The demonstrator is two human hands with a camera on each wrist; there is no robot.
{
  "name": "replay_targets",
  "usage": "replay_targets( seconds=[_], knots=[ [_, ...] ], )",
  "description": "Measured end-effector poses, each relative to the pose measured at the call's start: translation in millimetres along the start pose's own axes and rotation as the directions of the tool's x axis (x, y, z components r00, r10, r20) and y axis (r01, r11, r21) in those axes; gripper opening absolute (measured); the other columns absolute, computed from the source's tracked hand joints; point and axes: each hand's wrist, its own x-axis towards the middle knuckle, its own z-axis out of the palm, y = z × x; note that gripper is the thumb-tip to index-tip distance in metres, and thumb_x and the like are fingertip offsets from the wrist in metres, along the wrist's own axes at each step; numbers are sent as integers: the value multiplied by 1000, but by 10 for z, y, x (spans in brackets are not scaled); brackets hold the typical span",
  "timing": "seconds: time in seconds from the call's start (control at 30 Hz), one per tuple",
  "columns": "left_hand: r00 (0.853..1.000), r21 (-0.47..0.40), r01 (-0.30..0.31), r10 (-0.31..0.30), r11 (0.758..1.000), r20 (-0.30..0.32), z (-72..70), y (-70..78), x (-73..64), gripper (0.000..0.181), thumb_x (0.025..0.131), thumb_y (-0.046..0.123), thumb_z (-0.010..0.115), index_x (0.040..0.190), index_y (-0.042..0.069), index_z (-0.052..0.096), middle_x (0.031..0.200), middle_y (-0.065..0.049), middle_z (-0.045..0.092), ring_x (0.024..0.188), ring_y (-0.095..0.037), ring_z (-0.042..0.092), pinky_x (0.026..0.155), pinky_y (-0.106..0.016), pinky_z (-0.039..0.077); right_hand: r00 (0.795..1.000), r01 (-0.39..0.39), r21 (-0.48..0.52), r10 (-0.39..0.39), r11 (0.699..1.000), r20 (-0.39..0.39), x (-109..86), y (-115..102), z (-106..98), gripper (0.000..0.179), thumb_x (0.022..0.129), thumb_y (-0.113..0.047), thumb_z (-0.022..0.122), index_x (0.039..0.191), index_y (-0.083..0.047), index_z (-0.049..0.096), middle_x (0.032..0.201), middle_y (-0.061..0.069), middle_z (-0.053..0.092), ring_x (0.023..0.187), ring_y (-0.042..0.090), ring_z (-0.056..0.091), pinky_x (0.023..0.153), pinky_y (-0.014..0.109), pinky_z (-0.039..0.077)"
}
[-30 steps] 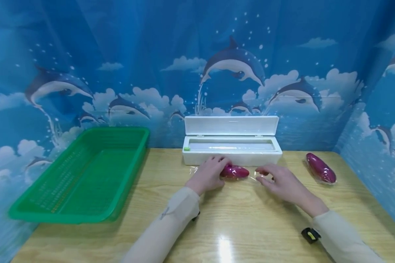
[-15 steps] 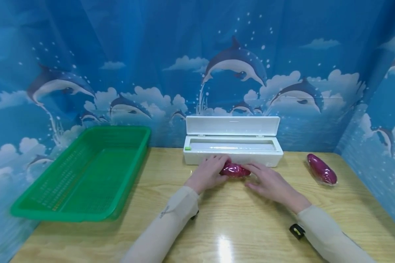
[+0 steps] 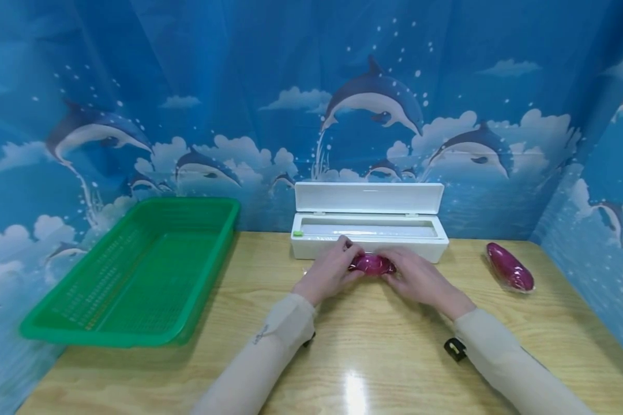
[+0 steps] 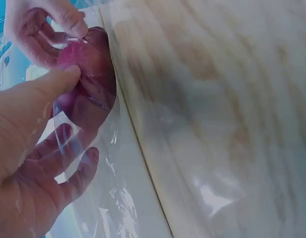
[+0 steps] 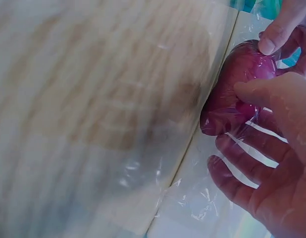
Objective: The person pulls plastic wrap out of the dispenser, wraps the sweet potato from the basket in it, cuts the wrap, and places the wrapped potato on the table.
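A purple eggplant (image 3: 372, 265) in clear cling film lies at the front of the white cling film box (image 3: 370, 248). My left hand (image 3: 328, 270) grips its left end, thumb on the near side and fingers beyond. At the other end my right hand (image 3: 414, 276) holds it the same way. In the left wrist view the film on the eggplant (image 4: 96, 62) looks creased and shiny under the thumb. The right wrist view has the eggplant (image 5: 232, 74) between both hands, loose film spreading past my fingertips (image 5: 220, 166).
The box's lid (image 3: 368, 198) stands raised against the dolphin-print curtain (image 3: 270, 69). A second film-wrapped eggplant (image 3: 510, 267) lies at the right of the wooden table (image 3: 384, 357). On the left is a green plastic basket (image 3: 187, 340).
My right hand has come in from the right, moving left from the loose film at the eggplant's end onto the eggplant itself. My left hand has kept its hold there.
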Motion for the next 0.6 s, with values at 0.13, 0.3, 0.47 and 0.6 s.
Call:
replay_targets(
  seconds=[0.13, 0.3, 0.47, 0.6],
  knots=[
    [1000, 11, 22, -22, 1000, -12, 15, 27, -6, 40, 95, 28, 73, 132, 18, 60, 120, -3, 59, 103, -14, 63, 95, -27, 55, 999, -37, -10, 37, 999, 27, 38, -2, 21, 54, 87, -12, 79, 137, -3, 60, 139, 19, 63, 127, 39, 61, 107, 55, 50],
    [1000, 39, 15, -14, 999, -14, 17, 33, -56, 46, 92, 28, 76, 134, 18, 58, 126, -4, 61, 111, -17, 63, 101, -33, 55, 998, -53, -1, 53, 999, 37, 57, -27, 25, 56, 85, -11, 80, 136, -3, 60, 139, 20, 62, 127, 40, 61, 106, 55, 51],
    [999, 42, 37, -36, 998, -10, -8, 21, -144, 50, 94, 33, 74, 139, 23, 56, 134, -3, 61, 119, -20, 61, 102, -42, 53, 995, -82, 81, 77, 993, 55, -42, -53, -78, 56, 90, -15, 77, 142, -6, 57, 141, 18, 62, 124, 39, 63, 103, 56, 53],
    [999, 18, 43, -43, 999, -5, -41, 3, -193, 45, 95, 34, 73, 137, 23, 58, 132, -1, 62, 115, -17, 62, 101, -39, 53, 994, -110, 133, 106, 985, 38, -106, -61, -179, 48, 95, -18, 72, 139, -7, 60, 135, 17, 67, 113, 36, 68, 95, 53, 58]
  ],
)
